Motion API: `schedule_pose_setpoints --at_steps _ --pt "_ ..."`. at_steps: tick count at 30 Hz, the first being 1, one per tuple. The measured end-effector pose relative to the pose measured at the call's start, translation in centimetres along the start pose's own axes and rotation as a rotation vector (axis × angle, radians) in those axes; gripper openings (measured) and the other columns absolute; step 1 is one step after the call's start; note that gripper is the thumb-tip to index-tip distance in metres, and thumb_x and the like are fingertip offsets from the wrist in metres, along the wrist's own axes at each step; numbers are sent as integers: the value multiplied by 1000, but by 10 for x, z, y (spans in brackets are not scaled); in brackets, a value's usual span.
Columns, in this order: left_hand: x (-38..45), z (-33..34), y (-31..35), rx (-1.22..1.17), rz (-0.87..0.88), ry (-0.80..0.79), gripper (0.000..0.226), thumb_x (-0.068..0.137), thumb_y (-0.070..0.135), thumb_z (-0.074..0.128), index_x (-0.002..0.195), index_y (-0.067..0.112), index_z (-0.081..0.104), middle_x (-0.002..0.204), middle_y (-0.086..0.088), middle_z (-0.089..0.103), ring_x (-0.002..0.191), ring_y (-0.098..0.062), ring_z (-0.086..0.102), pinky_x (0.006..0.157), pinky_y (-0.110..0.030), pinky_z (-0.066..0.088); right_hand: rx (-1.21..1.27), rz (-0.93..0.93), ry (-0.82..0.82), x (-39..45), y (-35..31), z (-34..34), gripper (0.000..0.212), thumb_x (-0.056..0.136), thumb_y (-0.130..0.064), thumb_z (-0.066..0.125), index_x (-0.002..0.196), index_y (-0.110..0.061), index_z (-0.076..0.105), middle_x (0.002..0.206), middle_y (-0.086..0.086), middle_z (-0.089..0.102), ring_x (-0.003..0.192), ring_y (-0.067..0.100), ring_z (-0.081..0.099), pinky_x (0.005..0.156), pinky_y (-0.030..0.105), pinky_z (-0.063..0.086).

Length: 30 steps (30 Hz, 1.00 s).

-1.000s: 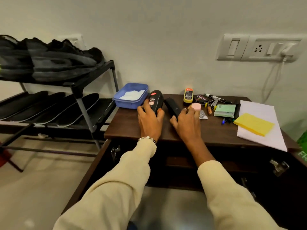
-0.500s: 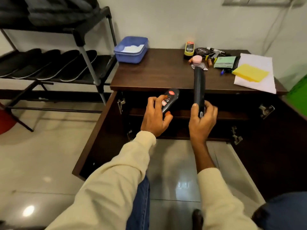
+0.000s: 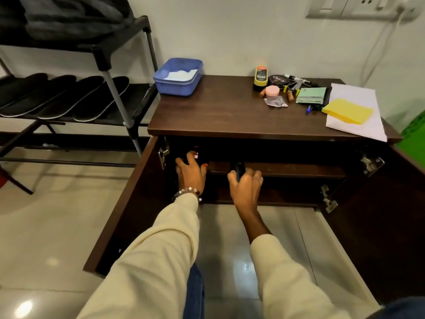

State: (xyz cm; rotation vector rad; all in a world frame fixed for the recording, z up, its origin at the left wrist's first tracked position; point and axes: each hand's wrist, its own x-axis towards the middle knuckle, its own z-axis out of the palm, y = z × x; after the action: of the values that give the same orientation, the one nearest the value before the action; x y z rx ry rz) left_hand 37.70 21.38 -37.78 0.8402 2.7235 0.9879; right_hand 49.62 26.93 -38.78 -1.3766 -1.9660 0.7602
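Cabinet (image 3: 230,116), left grip (image 3: 190,171) curled round black bottle (image 3: 196,154) inside, right grip (image 3: 246,183) clasping dark bar (image 3: 239,168) at shelf (image 3: 299,169)

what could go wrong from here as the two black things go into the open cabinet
1. The cabinet is dark inside, so the left hand may set the black bottle down blind and tip it.
2. The metal hinge is close to that hand and could scrape it.
3. The right hand holds the long black item at the front edge of the shelf; released there, it might fall to the floor.
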Motion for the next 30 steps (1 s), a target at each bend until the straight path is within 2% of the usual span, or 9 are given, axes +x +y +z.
schedule_pose_setpoints --at_steps 4,7,10,15,20,22,24,27,30 --pt "35 9 -7 44 21 47 47 96 31 54 132 3 42 135 -26 31 116 -43 45 95 -46 43 -298 -239 -82 35 -30 17 39 97 -22 47 109 13 59 112 36 52 112 48 41 97 51 33" --pt "56 18 -12 -11 -96 33 45 96 28 54 130 -1 45 134 -25 35 117 -41 43 97 -44 40 -537 -352 -149 54 -45 43 35 99 -24 39 106 -1 65 100 21 63 103 41 51 95 48 34" --pt "69 25 -19 24 -153 22 43 97 26 52 128 -3 47 133 -26 40 120 -41 44 98 -42 37 -600 -366 -258 68 -45 72 29 98 -25 39 104 -18 67 95 9 67 99 35 55 94 46 34" --pt "75 25 -29 69 -71 10 48 95 32 56 123 -8 51 131 -26 42 113 -40 51 94 -36 38 -512 -341 -309 78 -36 103 37 98 -32 38 96 -13 70 98 14 68 102 37 55 101 45 27" --pt "64 26 -40 41 4 -23 42 92 17 55 124 -8 46 139 -28 31 119 -42 44 100 -36 35 -290 -321 -362 80 -31 102 45 97 -38 41 94 -1 68 92 21 68 94 39 60 99 40 36" --pt "63 23 -40 42 12 -17 37 93 13 53 124 -7 48 138 -28 32 118 -42 46 98 -37 37 -107 -326 -384 81 -24 99 42 91 -43 53 102 -5 68 97 18 69 97 35 61 95 40 43" --pt "64 21 -40 58 23 -4 35 94 12 53 125 -5 50 137 -28 34 116 -42 49 96 -38 41 -26 -312 -435 82 -20 93 48 84 -45 64 117 -11 63 113 11 66 108 28 58 94 34 46" --pt "64 18 -39 79 23 -26 41 91 8 56 130 -1 48 139 -26 34 118 -41 49 97 -39 42 -28 -288 -509 84 -18 86 53 78 -42 72 123 -15 60 121 7 63 113 24 56 95 29 45" --pt "63 16 -38 99 6 -53 44 90 3 54 133 2 46 138 -22 37 120 -39 49 97 -38 43 -91 -306 -538 86 -17 89 53 80 -44 69 126 -20 58 126 7 59 120 29 49 102 35 39"
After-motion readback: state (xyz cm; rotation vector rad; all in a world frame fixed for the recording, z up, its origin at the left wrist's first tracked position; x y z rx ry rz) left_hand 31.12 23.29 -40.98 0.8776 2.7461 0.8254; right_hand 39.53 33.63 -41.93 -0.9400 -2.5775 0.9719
